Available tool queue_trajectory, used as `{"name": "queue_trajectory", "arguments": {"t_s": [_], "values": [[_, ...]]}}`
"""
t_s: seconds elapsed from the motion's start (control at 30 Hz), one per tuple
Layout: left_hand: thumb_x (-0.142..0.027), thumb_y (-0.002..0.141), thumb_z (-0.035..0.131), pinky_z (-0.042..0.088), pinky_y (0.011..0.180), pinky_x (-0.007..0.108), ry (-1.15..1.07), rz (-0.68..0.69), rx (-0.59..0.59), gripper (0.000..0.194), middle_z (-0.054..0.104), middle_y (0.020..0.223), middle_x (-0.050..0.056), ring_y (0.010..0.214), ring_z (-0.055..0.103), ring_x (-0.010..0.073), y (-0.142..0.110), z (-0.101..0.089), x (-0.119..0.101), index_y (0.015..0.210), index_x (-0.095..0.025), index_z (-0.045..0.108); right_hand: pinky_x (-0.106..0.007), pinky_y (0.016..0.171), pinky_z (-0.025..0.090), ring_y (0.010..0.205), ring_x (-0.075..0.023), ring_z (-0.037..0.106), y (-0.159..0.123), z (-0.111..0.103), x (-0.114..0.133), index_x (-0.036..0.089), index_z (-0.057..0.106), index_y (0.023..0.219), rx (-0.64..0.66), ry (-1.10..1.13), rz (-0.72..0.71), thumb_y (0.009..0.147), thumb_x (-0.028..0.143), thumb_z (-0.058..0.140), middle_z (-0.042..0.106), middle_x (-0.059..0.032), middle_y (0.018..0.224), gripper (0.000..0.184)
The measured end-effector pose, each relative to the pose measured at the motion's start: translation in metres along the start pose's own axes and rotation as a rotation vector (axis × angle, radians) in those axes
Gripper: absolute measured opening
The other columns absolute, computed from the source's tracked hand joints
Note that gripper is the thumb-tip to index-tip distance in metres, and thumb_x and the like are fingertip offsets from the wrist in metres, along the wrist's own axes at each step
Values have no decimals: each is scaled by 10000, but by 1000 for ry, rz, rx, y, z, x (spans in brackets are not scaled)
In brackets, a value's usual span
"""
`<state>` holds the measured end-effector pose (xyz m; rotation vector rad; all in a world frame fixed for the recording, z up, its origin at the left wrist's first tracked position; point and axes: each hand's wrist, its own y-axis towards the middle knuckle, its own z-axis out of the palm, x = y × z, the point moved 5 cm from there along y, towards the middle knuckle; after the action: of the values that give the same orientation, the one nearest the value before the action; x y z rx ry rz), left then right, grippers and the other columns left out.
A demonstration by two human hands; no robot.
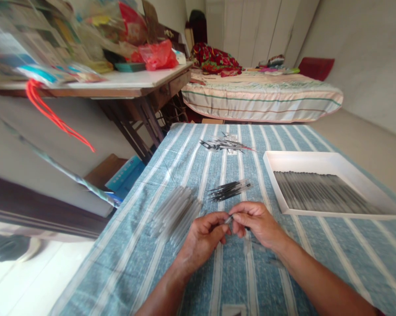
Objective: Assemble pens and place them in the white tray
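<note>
Blue-striped bench (pixel 132 263), lower center | bed (pixel 260 98), upper center | paper slip (pixel 232 152), above center: lettering illegible | left hand (pixel 204 237) and right hand (pixel 259 224): fingertips pinching slender grey piece (pixel 229 219), below center

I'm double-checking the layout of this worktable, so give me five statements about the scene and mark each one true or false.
1. The left hand and right hand meet at a thin piece. True.
2. The white tray holds a row of dark sticks. True.
3. Both hands are inside the tray. False: they are over the striped cloth, left of the tray.
4. In this view, the pale bundle lies left of the black-and-grey bundle. True.
5. The red plastic bag is on the bed. False: the red plastic bag sits on the white-topped desk.
</note>
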<state>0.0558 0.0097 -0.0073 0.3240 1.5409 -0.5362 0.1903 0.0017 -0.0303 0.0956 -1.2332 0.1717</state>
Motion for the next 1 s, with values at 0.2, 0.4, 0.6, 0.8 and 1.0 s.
{"name": "queue_trajectory", "arguments": {"t_s": [0.2, 0.4, 0.6, 0.8, 1.0], "values": [[-203, 780, 567, 367, 469, 195, 22, -24, 11, 178, 611, 658, -10, 514, 496, 82, 0, 0, 4, 931, -158, 651, -206, 467, 465, 458, -90, 560, 0, -7, 12, 149, 683, 877, 13, -334, -39, 780, 296, 629, 646, -2, 576, 184], [-200, 783, 550, 368, 478, 198, 91, -37, 51, 158, 606, 664, -6, 517, 490, 82, 1, 2, 5, 892, -150, 653, -199, 490, 462, 488, -100, 577, -2, -11, 17, 156, 679, 846, 53, -573, -76, 789, 267, 598, 652, -5, 588, 150], [-189, 783, 531, 393, 513, 210, 167, -32, 65, 164, 594, 660, -5, 534, 498, 90, 0, 3, 3, 876, -136, 655, -195, 500, 451, 503, -104, 574, -2, -8, 16, 153, 642, 777, 99, -641, -35, 821, 300, 556, 633, -1, 580, 177], [-189, 776, 533, 411, 543, 222, 199, -29, 61, 173, 591, 655, -5, 561, 506, 104, 0, 3, 7, 887, -141, 657, -196, 473, 379, 468, -88, 505, -2, -8, 19, 151, 612, 670, 112, -748, -69, 853, 366, 514, 584, 10, 522, 298], [-172, 775, 521, 408, 548, 224, 218, -26, 56, 167, 597, 662, -8, 562, 504, 106, 0, 3, 7, 861, -150, 663, -199, 479, 373, 483, -93, 500, -2, -8, 17, 168, 605, 790, 108, -678, -55, 810, 336, 580, 576, 31, 548, 171]]}}
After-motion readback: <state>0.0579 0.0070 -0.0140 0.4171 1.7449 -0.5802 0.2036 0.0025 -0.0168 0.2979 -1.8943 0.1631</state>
